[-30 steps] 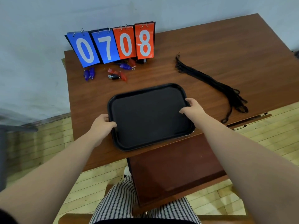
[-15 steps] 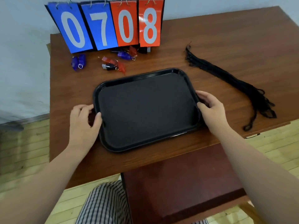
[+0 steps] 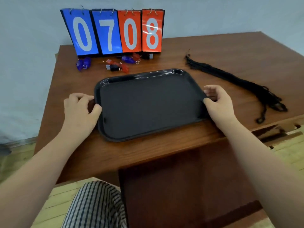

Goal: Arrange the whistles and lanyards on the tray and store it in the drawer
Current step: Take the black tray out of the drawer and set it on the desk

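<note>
An empty black tray (image 3: 105,122) lies flat on the brown desk (image 3: 164,148), near its front edge. My left hand (image 3: 79,112) holds the tray's left rim, thumb on the rim and fingers curled beside it. My right hand (image 3: 219,104) grips the right rim the same way. Several whistles lie behind the tray: a blue one (image 3: 83,64), a red and black group (image 3: 116,66), a blue and red pair (image 3: 130,58) and a black one (image 3: 148,55). A bundle of black lanyards (image 3: 230,79) stretches across the desk to the right.
A flip scoreboard (image 3: 115,30) reading 0708 stands at the desk's back edge against the wall. An open dark wooden drawer (image 3: 181,186) juts out below the desk front, above my checked trousers (image 3: 95,206). Wooden floor lies on both sides.
The tray has slid farther onto the desk, away from the front edge. Both hands stayed at its sides, and my view has come closer to the desk.
</note>
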The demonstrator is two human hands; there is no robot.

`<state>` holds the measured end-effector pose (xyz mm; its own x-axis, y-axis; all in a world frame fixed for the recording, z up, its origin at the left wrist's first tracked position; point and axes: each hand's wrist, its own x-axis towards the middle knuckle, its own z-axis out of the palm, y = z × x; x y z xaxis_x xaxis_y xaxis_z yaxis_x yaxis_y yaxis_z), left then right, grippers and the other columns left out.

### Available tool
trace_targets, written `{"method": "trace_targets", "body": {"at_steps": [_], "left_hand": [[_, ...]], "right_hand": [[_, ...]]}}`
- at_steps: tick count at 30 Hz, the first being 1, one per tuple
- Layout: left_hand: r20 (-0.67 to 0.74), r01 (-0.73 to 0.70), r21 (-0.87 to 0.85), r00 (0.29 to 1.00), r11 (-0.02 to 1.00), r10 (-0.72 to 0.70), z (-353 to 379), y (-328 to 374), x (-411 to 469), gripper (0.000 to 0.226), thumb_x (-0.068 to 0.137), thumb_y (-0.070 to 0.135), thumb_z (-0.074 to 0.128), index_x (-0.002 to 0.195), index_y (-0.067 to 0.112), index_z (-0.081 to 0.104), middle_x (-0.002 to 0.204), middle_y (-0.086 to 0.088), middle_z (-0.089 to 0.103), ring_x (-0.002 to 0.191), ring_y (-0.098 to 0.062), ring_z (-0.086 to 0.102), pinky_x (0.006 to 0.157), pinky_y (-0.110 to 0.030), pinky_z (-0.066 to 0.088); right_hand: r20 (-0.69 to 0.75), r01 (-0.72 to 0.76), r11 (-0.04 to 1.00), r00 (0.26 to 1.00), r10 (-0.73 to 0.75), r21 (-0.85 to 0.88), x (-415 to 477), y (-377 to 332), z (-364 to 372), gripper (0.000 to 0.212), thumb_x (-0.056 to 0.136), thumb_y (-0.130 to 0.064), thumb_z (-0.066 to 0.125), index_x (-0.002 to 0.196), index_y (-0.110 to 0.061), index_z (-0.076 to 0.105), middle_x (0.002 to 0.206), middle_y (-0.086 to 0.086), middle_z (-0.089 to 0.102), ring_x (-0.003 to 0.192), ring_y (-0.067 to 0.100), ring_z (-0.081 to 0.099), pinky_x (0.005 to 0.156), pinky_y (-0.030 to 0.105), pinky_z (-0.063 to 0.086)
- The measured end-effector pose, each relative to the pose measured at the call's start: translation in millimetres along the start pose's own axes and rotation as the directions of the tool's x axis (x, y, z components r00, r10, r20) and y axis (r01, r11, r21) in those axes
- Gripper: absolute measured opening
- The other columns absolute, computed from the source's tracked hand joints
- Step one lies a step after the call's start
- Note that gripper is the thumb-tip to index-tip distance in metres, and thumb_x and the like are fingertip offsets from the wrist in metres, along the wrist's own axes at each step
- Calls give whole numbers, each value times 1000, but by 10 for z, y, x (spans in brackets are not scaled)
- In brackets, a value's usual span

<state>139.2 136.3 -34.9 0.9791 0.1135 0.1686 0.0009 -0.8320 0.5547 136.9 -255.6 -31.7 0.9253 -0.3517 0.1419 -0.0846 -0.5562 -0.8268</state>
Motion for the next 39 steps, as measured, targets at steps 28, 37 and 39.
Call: {"method": "trace_targets", "body": {"at_steps": [28, 37, 39], "left_hand": [[-5, 102, 44, 995, 994, -102, -34, 92, 90, 43, 96, 33, 45, 133, 17, 58, 140, -9, 52, 129, -31, 44, 107, -49, 33], [-15, 110, -49, 994, 993, -111, -51, 27, 156, 41, 96, 29, 45, 134, 23, 57, 140, -5, 54, 128, -28, 47, 107, -50, 35], [-13, 116, -81, 993, 990, -117, -28, 23, 147, 40, 96, 30, 47, 134, 25, 56, 139, -3, 55, 128, -26, 47, 108, -49, 34]], "right_hand": [[-22, -92, 991, 996, 90, -93, -335, -221, 115, 33, 89, -28, 52, 119, -40, 59, 113, -7, 57, 102, 21, 58, 93, 48, 52], [-3, -28, 985, 1000, 28, -172, -271, -286, 141, 33, 91, -25, 53, 121, -36, 59, 104, -9, 55, 98, 18, 51, 104, 49, 41], [-11, -66, 992, 998, 65, -111, -289, -231, 120, 33, 90, -27, 54, 122, -36, 58, 109, -9, 57, 102, 17, 52, 101, 44, 44]]}}
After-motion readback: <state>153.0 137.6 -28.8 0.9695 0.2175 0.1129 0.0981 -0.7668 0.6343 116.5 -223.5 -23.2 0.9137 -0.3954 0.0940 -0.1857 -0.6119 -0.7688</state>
